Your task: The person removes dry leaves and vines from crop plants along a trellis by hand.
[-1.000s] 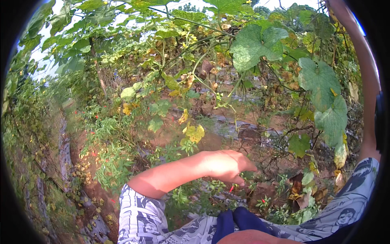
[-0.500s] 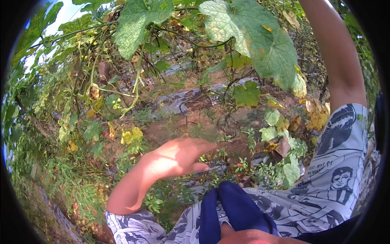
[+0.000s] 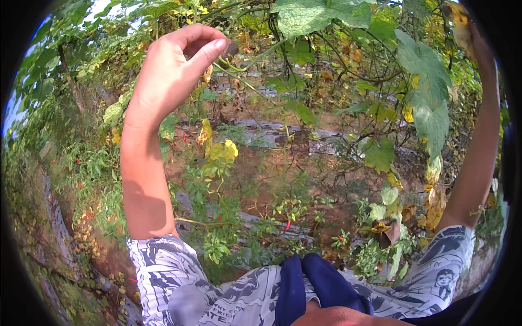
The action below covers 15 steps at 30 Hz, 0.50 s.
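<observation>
My left hand (image 3: pixel 176 68) is raised at the upper left among the vines, with its fingers curled and the thumb against them. What it may hold is hidden. Just past the thumb tip shows a small brown thing (image 3: pixel 232 50), whose kind I cannot make out. A pale green vine stem (image 3: pixel 253 61) curves close beside it. Far up on the right, my right hand (image 3: pixel 480 46) is partly lost at the dark rim, its fingers unclear. Against it hangs a withered yellow-brown leaf (image 3: pixel 461 30).
Broad green leaves (image 3: pixel 429 92) hang from the vines overhead. Below are yellowed leaves (image 3: pixel 222 155), low plants with red fruits (image 3: pixel 288 224), and strips of grey ground sheeting (image 3: pixel 261 136) over brown soil. A dark blue cloth (image 3: pixel 331 282) hangs at my chest.
My left hand has risen from low in the middle to the upper left, its fingers curling closed. My right arm has shifted lower in the picture, bringing part of the hand into view. The whole view has shifted.
</observation>
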Tool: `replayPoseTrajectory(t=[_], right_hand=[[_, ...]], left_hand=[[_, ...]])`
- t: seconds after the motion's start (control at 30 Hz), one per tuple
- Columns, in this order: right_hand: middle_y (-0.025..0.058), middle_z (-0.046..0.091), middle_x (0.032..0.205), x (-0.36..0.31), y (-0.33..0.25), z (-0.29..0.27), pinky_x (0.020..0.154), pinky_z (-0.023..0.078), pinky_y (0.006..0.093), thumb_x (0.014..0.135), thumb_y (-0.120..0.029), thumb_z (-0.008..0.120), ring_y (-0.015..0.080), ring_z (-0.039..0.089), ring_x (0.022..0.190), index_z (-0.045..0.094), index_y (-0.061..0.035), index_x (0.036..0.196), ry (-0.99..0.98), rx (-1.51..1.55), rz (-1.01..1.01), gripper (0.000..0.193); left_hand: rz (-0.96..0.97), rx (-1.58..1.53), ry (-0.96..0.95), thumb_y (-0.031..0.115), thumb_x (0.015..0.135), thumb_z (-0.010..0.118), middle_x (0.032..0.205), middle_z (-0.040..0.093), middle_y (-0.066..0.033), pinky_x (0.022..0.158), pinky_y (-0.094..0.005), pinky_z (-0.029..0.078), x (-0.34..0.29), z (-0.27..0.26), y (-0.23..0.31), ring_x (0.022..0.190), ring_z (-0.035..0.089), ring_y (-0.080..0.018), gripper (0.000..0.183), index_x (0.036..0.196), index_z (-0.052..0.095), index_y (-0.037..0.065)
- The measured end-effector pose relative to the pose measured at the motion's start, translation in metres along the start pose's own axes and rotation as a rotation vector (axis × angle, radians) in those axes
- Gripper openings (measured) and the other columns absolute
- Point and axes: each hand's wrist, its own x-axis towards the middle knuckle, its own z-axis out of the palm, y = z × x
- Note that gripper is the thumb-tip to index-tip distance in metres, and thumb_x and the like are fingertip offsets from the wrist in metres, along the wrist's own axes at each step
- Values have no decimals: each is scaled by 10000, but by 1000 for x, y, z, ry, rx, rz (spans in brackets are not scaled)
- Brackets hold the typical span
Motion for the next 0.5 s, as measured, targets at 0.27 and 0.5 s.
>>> replayPoseTrajectory(t=[0.27,0.5], right_hand=[[187,646,1050,-136,-95,172,876,483,395,843,-453,612,323,612,1002,595,9,1161,-1411,-70,-707,560],[129,611,1143,-118,-70,300,846,469,342,919,-286,545,162,606,982,531,-30,1256,-765,-38,103,423]], left_hand=[[-168,308,-60,350,828,676,1125,629,-154,848,-332,476,86,11,-89,989,609,-226,529,1213,557,6],[-111,80,-193,273,822,686,1100,644,-160,855,-320,471,104,39,-84,975,617,-203,483,1201,578,-7]])
